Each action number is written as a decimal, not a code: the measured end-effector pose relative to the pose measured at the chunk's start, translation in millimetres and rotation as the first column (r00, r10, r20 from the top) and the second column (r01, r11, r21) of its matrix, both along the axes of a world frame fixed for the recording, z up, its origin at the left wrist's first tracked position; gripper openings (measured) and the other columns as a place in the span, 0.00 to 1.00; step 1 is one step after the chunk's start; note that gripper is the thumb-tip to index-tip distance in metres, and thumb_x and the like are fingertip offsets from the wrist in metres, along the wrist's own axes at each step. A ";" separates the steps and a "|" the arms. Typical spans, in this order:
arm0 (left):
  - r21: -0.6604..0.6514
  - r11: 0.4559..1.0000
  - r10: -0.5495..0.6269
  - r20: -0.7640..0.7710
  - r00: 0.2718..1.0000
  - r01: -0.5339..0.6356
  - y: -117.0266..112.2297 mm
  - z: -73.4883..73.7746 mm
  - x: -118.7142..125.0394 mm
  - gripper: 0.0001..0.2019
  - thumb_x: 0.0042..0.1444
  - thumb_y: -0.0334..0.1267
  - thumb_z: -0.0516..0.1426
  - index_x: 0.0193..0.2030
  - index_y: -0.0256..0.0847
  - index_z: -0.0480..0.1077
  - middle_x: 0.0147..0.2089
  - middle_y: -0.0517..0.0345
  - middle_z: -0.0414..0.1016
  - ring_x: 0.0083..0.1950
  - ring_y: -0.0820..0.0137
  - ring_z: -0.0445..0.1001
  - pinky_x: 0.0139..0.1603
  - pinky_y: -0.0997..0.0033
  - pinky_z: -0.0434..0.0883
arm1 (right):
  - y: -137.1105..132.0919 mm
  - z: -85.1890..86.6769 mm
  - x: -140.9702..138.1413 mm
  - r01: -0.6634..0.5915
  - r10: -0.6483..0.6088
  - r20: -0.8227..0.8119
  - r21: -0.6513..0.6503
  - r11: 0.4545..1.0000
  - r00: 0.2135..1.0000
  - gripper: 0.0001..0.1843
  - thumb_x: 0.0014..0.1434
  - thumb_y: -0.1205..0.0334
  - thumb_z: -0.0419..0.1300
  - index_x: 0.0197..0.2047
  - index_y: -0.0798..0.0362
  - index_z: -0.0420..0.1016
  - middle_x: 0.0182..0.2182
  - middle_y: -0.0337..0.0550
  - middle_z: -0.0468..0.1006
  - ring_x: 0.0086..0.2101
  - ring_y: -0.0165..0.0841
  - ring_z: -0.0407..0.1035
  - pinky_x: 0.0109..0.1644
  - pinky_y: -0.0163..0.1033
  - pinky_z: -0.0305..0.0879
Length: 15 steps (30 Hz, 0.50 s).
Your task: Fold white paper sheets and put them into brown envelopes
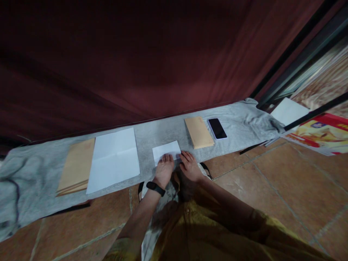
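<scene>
A small folded white sheet of paper lies flat on the grey cloth near its front edge. My left hand, with a black band on the wrist, rests its fingers on the sheet's lower part. Laid along the lower right corner of the same paper are the fingers of my right hand, spread a little. Neither hand is closed round anything. To the left lie larger white sheets of paper, partly over a stack of brown envelopes. Right of my hands is a smaller stack of brown envelopes.
A phone with a dark screen lies right of the smaller envelopes. Grey cloth covers the long narrow surface. A dark red curtain hangs behind it. On the right stand dark metal bars and a printed red-yellow box.
</scene>
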<state>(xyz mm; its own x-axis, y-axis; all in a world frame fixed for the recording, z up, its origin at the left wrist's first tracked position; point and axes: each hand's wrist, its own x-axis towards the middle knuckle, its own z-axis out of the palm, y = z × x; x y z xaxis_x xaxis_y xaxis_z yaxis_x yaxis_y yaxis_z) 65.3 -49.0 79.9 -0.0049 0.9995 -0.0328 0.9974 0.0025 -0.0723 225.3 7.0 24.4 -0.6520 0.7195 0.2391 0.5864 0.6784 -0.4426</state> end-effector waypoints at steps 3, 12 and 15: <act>0.001 1.000 -0.002 -0.011 1.000 0.002 3.3 1.9 1.9 0.20 0.62 0.23 0.48 0.59 0.31 0.66 0.56 0.35 0.72 0.56 0.59 0.73 0.53 0.59 0.73 | 1.4 2.1 -4.2 0.012 -0.012 0.003 -0.025 1.000 1.000 0.27 0.63 0.66 0.54 0.66 0.58 0.66 0.65 0.59 0.66 0.65 0.47 0.57 0.69 0.61 0.53; 0.003 1.000 0.013 -0.017 1.000 -0.013 6.5 6.1 2.2 0.20 0.62 0.23 0.45 0.58 0.29 0.67 0.54 0.33 0.73 0.52 0.58 0.74 0.50 0.58 0.74 | 10.4 6.0 -14.7 0.077 -0.101 -0.134 -0.176 0.981 0.986 0.25 0.62 0.67 0.55 0.63 0.53 0.69 0.55 0.52 0.76 0.54 0.44 0.70 0.59 0.52 0.68; 0.019 0.999 0.034 0.001 0.999 -0.034 5.4 7.9 5.0 0.20 0.64 0.26 0.45 0.60 0.27 0.66 0.57 0.32 0.72 0.56 0.56 0.73 0.52 0.56 0.73 | 15.8 1.8 -16.8 0.081 -0.125 -0.190 -0.224 0.971 0.974 0.24 0.64 0.66 0.54 0.63 0.52 0.70 0.54 0.50 0.78 0.51 0.41 0.73 0.58 0.49 0.71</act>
